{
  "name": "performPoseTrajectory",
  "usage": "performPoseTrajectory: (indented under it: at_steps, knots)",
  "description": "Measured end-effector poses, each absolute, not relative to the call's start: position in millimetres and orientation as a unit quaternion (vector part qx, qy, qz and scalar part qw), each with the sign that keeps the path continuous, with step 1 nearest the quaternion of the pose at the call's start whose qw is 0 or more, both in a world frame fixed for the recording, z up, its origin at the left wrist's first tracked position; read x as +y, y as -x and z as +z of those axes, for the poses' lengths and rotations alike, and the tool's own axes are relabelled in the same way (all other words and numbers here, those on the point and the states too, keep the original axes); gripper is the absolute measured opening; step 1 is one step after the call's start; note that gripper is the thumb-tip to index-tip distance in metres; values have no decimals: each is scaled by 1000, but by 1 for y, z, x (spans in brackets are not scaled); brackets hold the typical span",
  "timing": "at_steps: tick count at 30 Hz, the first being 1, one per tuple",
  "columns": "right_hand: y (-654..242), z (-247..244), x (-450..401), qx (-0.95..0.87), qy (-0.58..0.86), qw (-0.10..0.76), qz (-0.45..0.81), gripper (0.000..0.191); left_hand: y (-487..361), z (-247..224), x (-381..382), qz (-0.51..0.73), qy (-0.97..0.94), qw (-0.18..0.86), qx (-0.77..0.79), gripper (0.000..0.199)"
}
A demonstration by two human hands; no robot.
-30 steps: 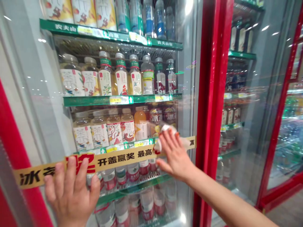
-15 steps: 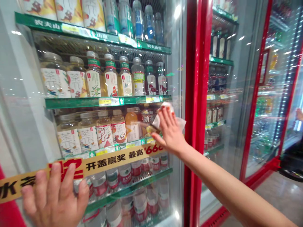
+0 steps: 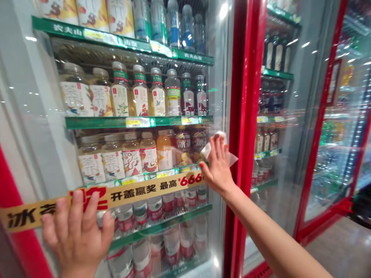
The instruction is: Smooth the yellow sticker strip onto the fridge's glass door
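A white cloth or tissue [image 3: 232,158] lies flat on the glass door under my right hand [image 3: 219,166], near the door's right edge. My right fingers are stretched out over it, pressing it to the glass. My left hand [image 3: 79,231] rests with spread fingers at the lower left, over the yellow printed strip [image 3: 150,189] that crosses the door, and holds nothing. Behind the glass, bottles [image 3: 140,94] stand in rows on shelves with green edges [image 3: 107,122].
The red door frame [image 3: 249,116] rises just right of my right hand. Farther right are more glass-door coolers with a red frame [image 3: 324,92] and drinks inside. A dark object [image 3: 362,206] is at the right edge above the floor [image 3: 327,258].
My right hand and the cloth have moved right across the glass, toward the red frame. The view has shifted a little, and my left hand still lies on the strip.
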State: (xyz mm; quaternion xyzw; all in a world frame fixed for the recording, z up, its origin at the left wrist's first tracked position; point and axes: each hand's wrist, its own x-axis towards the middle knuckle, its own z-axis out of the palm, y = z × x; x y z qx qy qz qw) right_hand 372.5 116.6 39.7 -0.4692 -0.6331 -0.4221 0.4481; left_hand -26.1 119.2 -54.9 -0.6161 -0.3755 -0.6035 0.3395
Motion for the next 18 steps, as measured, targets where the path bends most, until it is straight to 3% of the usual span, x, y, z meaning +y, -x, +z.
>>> performPoseTrajectory:
  at_steps: [3,8,10,14,16,18]
  knots:
    - [-338,45,121,-649,469,465,-378,99,20,-46,107,-532,594,439,-414,86]
    - [-322,11,107,-859,239,243,-381,92,18,-43,104,-517,594,447,-423,89]
    - [-344,41,113,-816,307,289,-395,92,19,-44,105,-520,595,446,-421,88]
    - [-349,116,128,-618,462,494,-400,90,17,-45,107,-529,592,447,-413,87]
    - [-322,114,125,-640,420,487,-420,95,18,-45,107,-532,593,442,-412,87]
    - [-294,91,116,-751,288,381,-455,92,20,-43,105,-531,598,438,-411,86]
